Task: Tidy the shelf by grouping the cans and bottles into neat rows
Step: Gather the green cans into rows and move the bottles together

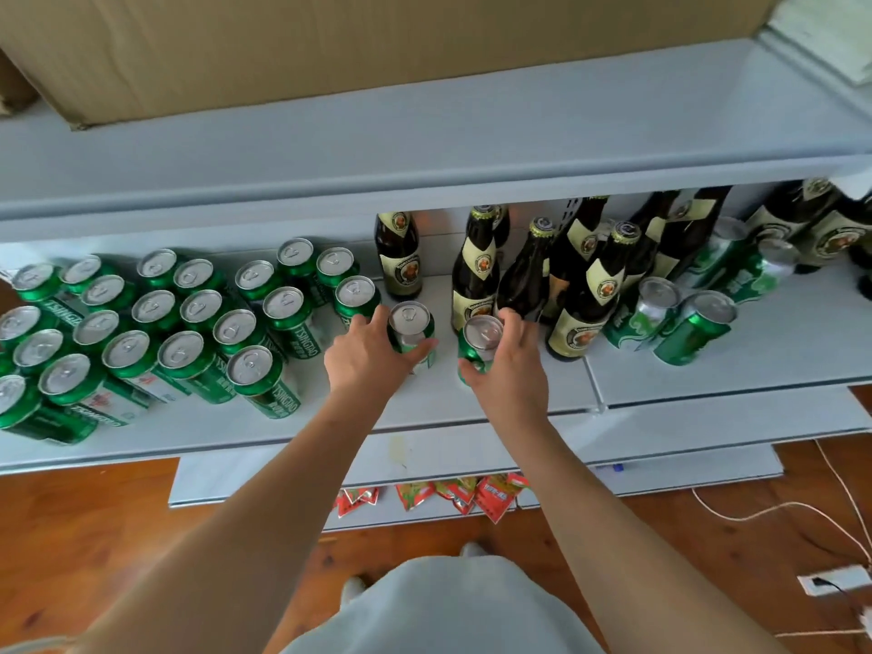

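Cardboard box (330,44) sits on the upper shelf; contents hidden. Green cans (141,332) marked TSINGTAO crowd the left end of the shelf (472,403); brown bottles (585,295) with cream labels stand toward the right, text unreadable. My left hand (365,351) has fingers wrapped round one upright can (411,330) mid-shelf; my right hand (507,365) grips a second can (476,344), tilted, beside the bottles.

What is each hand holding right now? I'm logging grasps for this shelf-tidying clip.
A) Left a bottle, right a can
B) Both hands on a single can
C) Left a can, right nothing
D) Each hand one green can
D: the left hand grips one green can and the right hand grips a second green can, both in front of the brown bottles.
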Available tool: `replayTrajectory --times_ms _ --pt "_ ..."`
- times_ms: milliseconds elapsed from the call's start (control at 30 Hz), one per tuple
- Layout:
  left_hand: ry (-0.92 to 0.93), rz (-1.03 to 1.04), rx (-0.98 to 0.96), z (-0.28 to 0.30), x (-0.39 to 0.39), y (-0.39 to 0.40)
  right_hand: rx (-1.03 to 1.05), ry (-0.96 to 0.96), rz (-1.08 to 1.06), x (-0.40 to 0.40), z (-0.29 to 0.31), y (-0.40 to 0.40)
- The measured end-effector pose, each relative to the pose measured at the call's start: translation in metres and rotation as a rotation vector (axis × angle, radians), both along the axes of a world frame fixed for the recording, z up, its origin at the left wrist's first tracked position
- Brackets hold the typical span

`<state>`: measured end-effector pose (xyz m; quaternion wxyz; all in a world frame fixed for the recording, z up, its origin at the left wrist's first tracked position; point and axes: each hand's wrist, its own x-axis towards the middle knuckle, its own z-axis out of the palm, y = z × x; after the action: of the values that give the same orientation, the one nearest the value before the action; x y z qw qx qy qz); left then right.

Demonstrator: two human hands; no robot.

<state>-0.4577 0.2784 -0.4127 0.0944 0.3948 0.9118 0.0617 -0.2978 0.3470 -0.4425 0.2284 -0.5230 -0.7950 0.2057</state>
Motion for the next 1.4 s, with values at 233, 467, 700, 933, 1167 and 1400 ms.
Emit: replayTrajectory --times_ms 233,467,700,933,1167,1400 --pt "-0.007 -0.007 0.063 0.002 0.001 0.011 -0.088 0.017 0.042 0.002 -0.008 0.007" --pt "-0.141 -0.044 0.158 0.009 -0.012 -0.014 -0.099 0.181 -0.036 0.033 0.015 -0.009" --pt "-0.234 -0.353 0.272 0.030 0.035 -0.016 0.006 0.237 -0.250 0.100 0.045 -0.027" --pt "-0.417 -0.669 0.396 0.046 0.149 0.041 0.102 0.266 -0.510 0.206 0.059 -0.008" --pt "-0.431 -0.761 0.311 0.066 0.262 0.125 0.141 0.263 -0.576 0.316 0.057 0.100" --pt "-0.305 -0.665 0.256 0.058 0.357 0.234 -0.008 0.107 -0.419 0.396 0.016 0.260"
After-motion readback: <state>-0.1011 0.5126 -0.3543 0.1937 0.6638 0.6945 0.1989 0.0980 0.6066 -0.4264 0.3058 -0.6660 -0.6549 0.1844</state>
